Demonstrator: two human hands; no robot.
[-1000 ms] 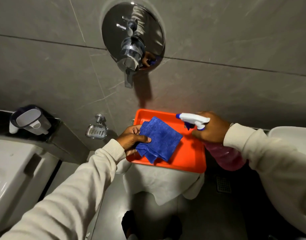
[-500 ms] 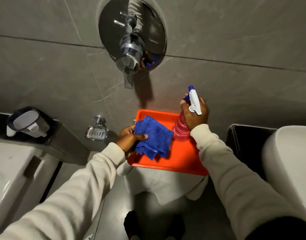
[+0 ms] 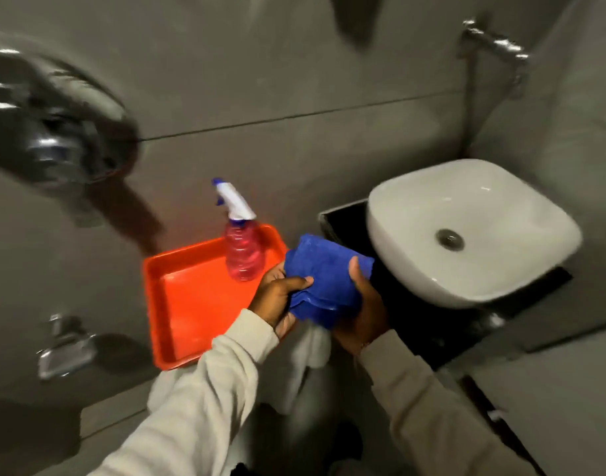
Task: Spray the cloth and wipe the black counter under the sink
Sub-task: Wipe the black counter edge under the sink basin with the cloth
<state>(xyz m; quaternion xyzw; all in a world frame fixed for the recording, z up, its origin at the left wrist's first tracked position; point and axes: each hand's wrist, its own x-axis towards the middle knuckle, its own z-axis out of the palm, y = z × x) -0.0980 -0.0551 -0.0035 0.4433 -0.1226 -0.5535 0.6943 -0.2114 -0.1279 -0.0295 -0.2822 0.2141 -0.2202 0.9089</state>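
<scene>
A folded blue cloth (image 3: 323, 276) is held between both hands, just left of the black counter (image 3: 414, 324). My left hand (image 3: 277, 300) grips its left edge and my right hand (image 3: 361, 304) cups its right side with the thumb on top. The white basin (image 3: 466, 228) sits on the black counter. A pink spray bottle (image 3: 241, 249) with a white and blue trigger head stands upright, untouched, at the back right corner of the orange tray (image 3: 191, 304).
The tray rests on a white-covered stand (image 3: 311, 341). A chrome shower mixer (image 3: 54, 142) juts from the grey tiled wall at left, with a chrome soap dish (image 3: 66, 348) below it. A chrome tap (image 3: 493, 46) is mounted above the basin.
My right hand set the spray bottle upright on the tray, let go and took hold of the cloth. Both hands carried the cloth right, toward the counter. My view swung right.
</scene>
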